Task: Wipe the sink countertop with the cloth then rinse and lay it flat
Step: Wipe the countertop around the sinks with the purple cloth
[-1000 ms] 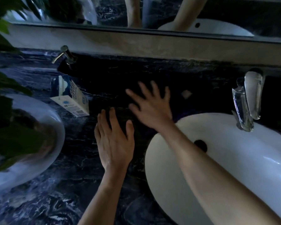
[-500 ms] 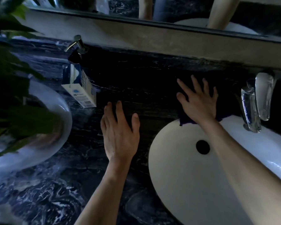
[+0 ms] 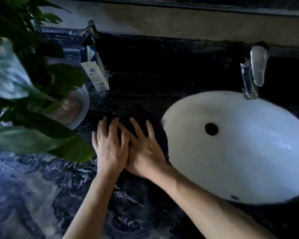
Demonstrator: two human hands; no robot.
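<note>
A dark purple cloth [image 3: 141,116] lies on the dark marbled countertop [image 3: 41,187], just left of the white oval sink basin [image 3: 240,161]. My right hand [image 3: 143,145] presses flat on the cloth with fingers spread. Beside it, my left hand [image 3: 110,145] also lies flat, its fingertips on the cloth's left edge and its thumb side touching my right hand. Much of the cloth is hidden under both hands.
A chrome faucet [image 3: 254,71] stands behind the basin. A white and blue carton [image 3: 95,69] and a soap pump [image 3: 91,31] stand at the back left. Green plant leaves [image 3: 33,75] hang over a white dish [image 3: 76,107] on the left.
My right hand has slid the cloth from behind the basin near the faucet down and left to the counter beside the basin. My left hand now touches the right hand and the cloth.
</note>
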